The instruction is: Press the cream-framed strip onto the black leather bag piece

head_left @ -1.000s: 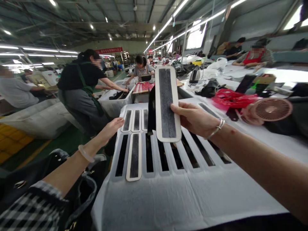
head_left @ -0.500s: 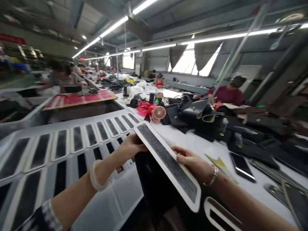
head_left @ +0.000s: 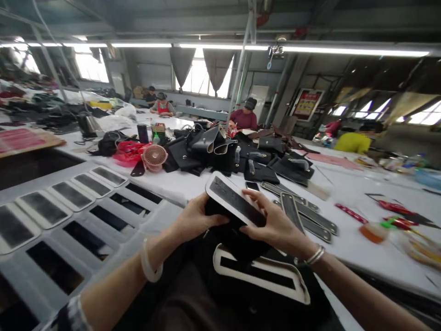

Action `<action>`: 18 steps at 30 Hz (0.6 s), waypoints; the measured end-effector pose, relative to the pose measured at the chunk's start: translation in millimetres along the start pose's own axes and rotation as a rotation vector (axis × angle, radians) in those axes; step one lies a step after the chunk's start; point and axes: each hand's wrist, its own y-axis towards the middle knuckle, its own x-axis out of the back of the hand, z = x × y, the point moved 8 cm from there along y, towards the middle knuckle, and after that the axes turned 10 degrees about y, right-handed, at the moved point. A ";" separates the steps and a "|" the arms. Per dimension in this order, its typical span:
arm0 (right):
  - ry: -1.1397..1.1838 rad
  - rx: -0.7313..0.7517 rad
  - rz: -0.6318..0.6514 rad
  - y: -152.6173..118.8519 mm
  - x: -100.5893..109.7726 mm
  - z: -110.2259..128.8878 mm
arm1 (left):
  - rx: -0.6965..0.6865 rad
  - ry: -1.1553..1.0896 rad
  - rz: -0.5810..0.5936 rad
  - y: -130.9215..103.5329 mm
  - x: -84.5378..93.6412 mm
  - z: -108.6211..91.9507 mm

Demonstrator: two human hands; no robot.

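A white-rimmed strip with a dark fuzzy middle (head_left: 234, 199) lies across a black bag piece (head_left: 237, 234) in front of me. My right hand (head_left: 275, 227) holds the strip from the right, fingers spread over its top. My left hand (head_left: 196, 218) grips the black piece and the strip's left end from below. Beneath them lies a second white-rimmed frame (head_left: 262, 273) on black material.
At the left stands a white rack with slots (head_left: 113, 218), several holding the same strips (head_left: 70, 194). Black bags (head_left: 220, 151), a pink fan (head_left: 154, 157), metal strips (head_left: 303, 216), a phone (head_left: 252, 185) and red tools lie on the white table. Other people sit at the far benches.
My view has swung right, from the slotted rack to the table. The strip came down from upright in my right hand to lying on the black piece, with both hands on it.
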 end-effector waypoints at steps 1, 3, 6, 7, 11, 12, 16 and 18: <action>-0.078 0.044 -0.031 -8.3 9.9 -3.6 | -0.028 0.049 0.049 1.3 -10.6 3.2; -0.181 0.131 -0.054 -24.6 21.2 -11.9 | -0.042 0.128 0.122 1.0 -29.1 11.4; -0.194 0.189 -0.067 -42.4 25.6 -29.2 | -0.019 0.203 0.158 -3.4 -46.6 19.3; -0.185 0.196 -0.077 -46.0 26.2 -35.1 | -0.015 0.232 0.153 -5.0 -49.6 19.9; -0.166 0.258 -0.106 -53.0 28.1 -49.6 | -0.032 0.438 0.176 -9.8 -57.8 22.6; -0.158 0.280 -0.108 -53.7 29.1 -51.4 | -0.042 0.497 0.187 -10.2 -59.6 24.1; -0.131 0.361 -0.130 -56.8 36.0 -54.7 | -0.101 0.613 0.144 -9.6 -63.1 21.8; -0.131 0.395 -0.152 -59.0 40.2 -55.4 | -0.160 0.675 0.088 -9.6 -63.7 13.2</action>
